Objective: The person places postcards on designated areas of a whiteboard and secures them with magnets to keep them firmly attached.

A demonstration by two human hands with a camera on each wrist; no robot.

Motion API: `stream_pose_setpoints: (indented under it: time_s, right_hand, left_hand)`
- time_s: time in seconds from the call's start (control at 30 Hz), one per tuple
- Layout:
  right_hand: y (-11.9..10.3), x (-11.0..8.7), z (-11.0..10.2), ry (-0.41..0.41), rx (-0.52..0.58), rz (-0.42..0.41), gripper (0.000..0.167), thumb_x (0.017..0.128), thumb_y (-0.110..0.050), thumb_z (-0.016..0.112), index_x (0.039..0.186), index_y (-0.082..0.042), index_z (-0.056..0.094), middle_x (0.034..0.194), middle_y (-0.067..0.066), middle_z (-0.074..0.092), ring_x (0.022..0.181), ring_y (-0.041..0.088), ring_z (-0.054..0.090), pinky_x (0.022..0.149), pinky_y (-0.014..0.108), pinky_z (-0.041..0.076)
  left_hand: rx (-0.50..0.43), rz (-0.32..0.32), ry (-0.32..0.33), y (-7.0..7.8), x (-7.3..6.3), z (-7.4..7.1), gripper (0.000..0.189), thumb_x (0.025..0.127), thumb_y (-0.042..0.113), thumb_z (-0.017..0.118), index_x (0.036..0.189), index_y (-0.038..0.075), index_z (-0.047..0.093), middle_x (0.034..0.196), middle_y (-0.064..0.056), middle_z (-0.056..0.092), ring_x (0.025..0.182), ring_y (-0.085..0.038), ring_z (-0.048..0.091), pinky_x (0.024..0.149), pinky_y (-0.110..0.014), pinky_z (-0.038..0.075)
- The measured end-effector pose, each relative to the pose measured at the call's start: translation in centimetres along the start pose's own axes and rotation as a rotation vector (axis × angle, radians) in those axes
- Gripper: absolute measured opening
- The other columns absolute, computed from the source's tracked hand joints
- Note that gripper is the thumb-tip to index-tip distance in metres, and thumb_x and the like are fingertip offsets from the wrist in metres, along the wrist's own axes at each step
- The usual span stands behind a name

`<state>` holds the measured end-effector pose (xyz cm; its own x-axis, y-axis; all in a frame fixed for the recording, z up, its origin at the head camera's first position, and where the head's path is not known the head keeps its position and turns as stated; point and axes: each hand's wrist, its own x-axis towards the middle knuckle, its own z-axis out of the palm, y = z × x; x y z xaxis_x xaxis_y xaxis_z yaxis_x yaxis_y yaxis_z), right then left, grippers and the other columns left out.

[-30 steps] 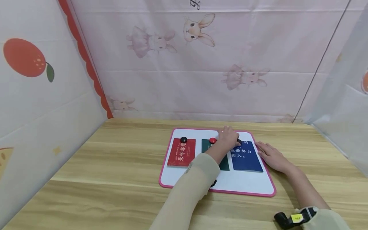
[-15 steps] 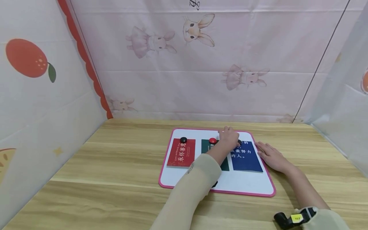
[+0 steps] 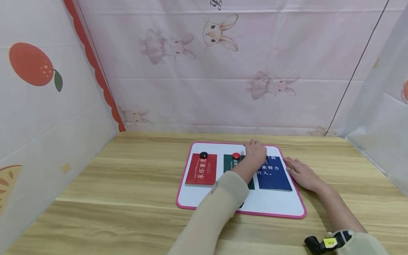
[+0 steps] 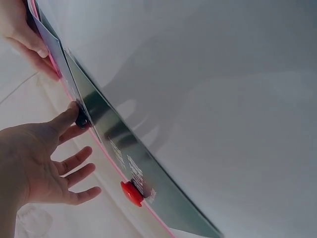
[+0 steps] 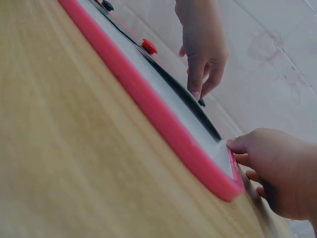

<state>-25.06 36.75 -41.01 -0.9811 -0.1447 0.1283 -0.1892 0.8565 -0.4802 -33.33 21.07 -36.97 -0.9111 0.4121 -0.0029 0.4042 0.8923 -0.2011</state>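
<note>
A white board with a pink rim lies on the table, bearing a red card, a green card and a blue card. My left hand reaches across to the blue card's top edge. In the left wrist view, that left hand pinches a black magnet between thumb and index finger, its other fingers spread. My right hand rests beside the board's right edge. Seen from the right wrist, the right hand's thumb and fingers touch the pink rim near a corner.
Another black magnet sits at the red card's top, and a red magnet at the green card's top. Wooden tabletop surrounds the board. A printed curtain hangs behind it, with side curtains left and right.
My left hand and forearm have shifted slightly to the right, covering more of the black magnet on the blue card. The right hand and the board stay about where they were.
</note>
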Motion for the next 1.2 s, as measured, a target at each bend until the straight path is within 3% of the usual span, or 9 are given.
stream_pose_setpoints:
  time_s: [0.53, 0.87, 1.03, 1.2]
  right_hand:
    - [0.24, 0.17, -0.20, -0.022, 0.009, 0.011, 0.050, 0.099, -0.023, 0.037, 0.139, 0.005, 0.029, 0.140, 0.033, 0.022, 0.127, 0.053, 0.011, 0.096, 0.066, 0.008]
    - [0.36, 0.22, 0.01, -0.020, -0.009, 0.014, 0.049, 0.098, -0.022, 0.039, 0.138, 0.005, 0.031, 0.140, 0.032, 0.024, 0.127, 0.052, 0.012, 0.096, 0.067, 0.010]
    - [0.41, 0.11, 0.03, -0.016, -0.009, 0.012, 0.049, 0.098, -0.021, 0.039, 0.138, 0.006, 0.031, 0.140, 0.032, 0.024, 0.127, 0.052, 0.013, 0.096, 0.067, 0.010]
    - [0.33, 0.08, 0.01, -0.014, -0.008, 0.017, 0.049, 0.098, -0.023, 0.039, 0.138, 0.005, 0.030, 0.140, 0.032, 0.023, 0.127, 0.052, 0.012, 0.096, 0.067, 0.009]
  left_hand:
    - [0.024, -0.033, 0.001, 0.38, 0.16, -0.36, 0.040, 0.086, 0.050, 0.056, 0.122, 0.034, 0.058, 0.124, 0.005, 0.047, 0.113, -0.016, 0.036, 0.099, -0.040, 0.032]
    - [0.006, 0.020, 0.029, -0.06, 0.75, 0.39, 0.043, 0.080, 0.054, 0.060, 0.118, 0.035, 0.061, 0.120, 0.006, 0.049, 0.105, -0.014, 0.040, 0.090, -0.034, 0.039]
    - [-0.013, 0.077, 0.058, 0.13, 0.84, 0.39, 0.034, 0.084, 0.045, 0.062, 0.116, 0.033, 0.063, 0.120, 0.004, 0.049, 0.107, -0.014, 0.040, 0.089, -0.034, 0.040]
    - [-0.037, 0.094, 0.046, 0.13, 0.74, 0.26, 0.030, 0.089, 0.038, 0.058, 0.119, 0.034, 0.061, 0.121, 0.005, 0.049, 0.110, -0.014, 0.038, 0.092, -0.035, 0.038]
